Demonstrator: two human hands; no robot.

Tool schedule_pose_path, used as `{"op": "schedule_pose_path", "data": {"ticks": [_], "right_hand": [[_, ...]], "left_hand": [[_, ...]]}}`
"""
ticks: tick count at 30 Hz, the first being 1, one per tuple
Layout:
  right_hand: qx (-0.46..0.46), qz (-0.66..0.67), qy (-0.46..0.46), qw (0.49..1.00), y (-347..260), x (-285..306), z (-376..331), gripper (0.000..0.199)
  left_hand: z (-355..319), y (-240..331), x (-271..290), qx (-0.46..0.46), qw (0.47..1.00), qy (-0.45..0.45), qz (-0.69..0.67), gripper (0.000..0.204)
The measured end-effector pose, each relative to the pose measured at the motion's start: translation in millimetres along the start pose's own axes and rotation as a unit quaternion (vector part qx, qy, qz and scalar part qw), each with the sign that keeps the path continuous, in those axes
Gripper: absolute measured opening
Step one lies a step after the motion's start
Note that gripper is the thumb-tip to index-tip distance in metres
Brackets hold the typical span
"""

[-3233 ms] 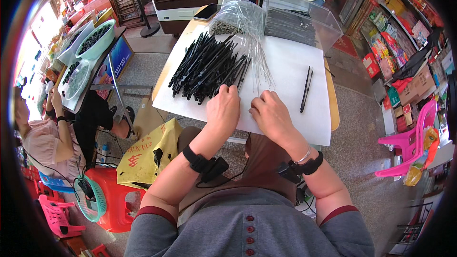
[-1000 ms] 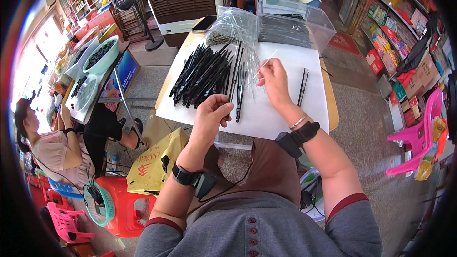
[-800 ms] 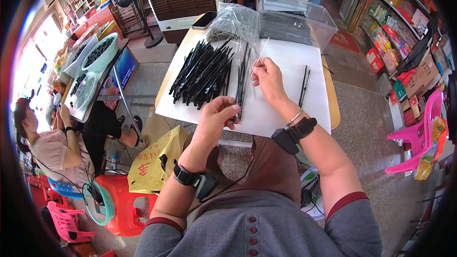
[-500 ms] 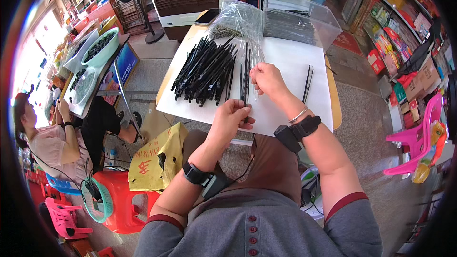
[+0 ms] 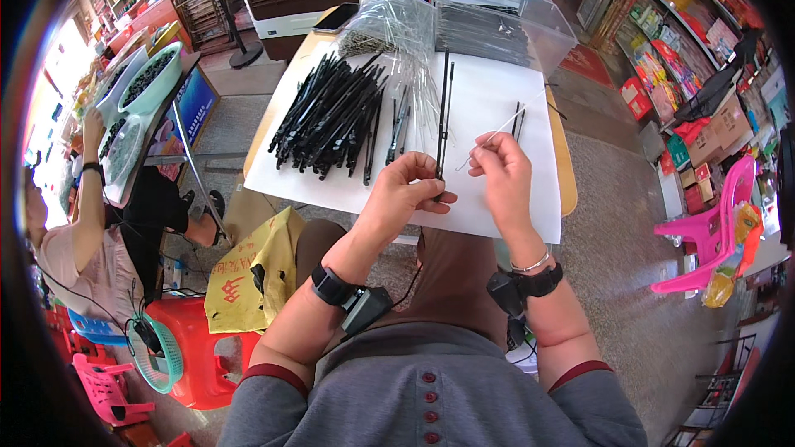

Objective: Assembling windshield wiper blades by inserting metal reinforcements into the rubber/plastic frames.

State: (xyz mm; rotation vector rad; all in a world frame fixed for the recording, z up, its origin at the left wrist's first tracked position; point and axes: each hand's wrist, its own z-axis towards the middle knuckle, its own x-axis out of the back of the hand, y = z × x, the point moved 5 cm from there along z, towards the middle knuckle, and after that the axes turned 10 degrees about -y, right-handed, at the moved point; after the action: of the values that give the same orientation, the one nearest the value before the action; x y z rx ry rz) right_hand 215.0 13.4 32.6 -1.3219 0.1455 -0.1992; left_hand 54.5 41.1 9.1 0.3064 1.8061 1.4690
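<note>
My left hand is closed around the lower end of a slim black rod, which points away from me across the white table top. To its right, my right hand pinches a thin pale wire; its near end looks bent. A pile of black rods lies left of my hands. Between the pile and my left hand are a few loose rods, and thin wires stick out of a clear plastic bag. More black rods lie beyond my right hand.
A clear plastic box holding many thin dark rods stands at the table's far edge, near a phone. Another person sits at a side table with bowls on my left. A pink chair stands right; a red stool left.
My right hand has moved nearer to me and away from the thin wires, and a wire now shows plainly in its fingers. The other person's arm has risen toward the bowls.
</note>
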Motion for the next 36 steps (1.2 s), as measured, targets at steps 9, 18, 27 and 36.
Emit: {"op": "schedule_pose_path", "data": {"ticks": [9,18,27,36], "right_hand": [[-0.04,0.229,0.042,0.972,15,10,-6,0.013],[-0.072,0.206,-0.017,0.976,22,2,-9,0.016],[-0.101,0.198,-0.034,0.974,29,0,-8,0.016],[-0.122,0.207,-0.053,0.969,29,1,-7,0.016]], "left_hand": [[11,-12,-6,0.012,0.999,-0.041,0.003,0.015],[9,-11,-8,0.012,0.998,-0.061,0.002,0.019],[9,-11,-6,0.01,0.997,-0.073,0.025,0.02],[8,-13,-6,0.018,0.996,-0.077,0.03,0.02]]}}
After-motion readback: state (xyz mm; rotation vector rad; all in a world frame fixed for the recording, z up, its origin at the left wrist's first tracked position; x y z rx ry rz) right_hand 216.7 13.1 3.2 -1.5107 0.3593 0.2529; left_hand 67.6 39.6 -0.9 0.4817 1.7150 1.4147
